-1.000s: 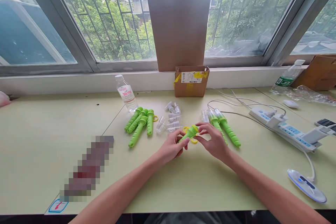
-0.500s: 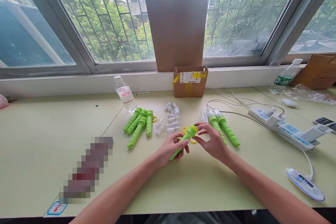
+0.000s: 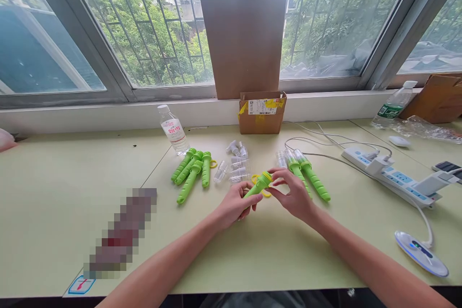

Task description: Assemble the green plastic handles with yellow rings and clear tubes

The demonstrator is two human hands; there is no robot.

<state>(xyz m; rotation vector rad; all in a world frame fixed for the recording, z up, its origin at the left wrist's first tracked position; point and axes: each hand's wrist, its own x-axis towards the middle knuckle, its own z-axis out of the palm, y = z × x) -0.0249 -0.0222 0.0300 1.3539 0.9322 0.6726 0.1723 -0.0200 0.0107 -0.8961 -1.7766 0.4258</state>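
Both forearms reach in over the table (image 3: 72, 178), wrists close together. The left hand (image 3: 233, 204) is curled tight around a green tube (image 3: 257, 186), tilted up to the right. The right hand (image 3: 294, 195) pinches the tube's yellow-rimmed top end with its fingertips (image 3: 271, 189).

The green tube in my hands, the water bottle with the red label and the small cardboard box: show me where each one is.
green tube (image 3: 257, 186): head view, on its ribbed body.
water bottle (image 3: 172, 129): head view, on its red label.
cardboard box (image 3: 260, 122): head view, on its front wall.
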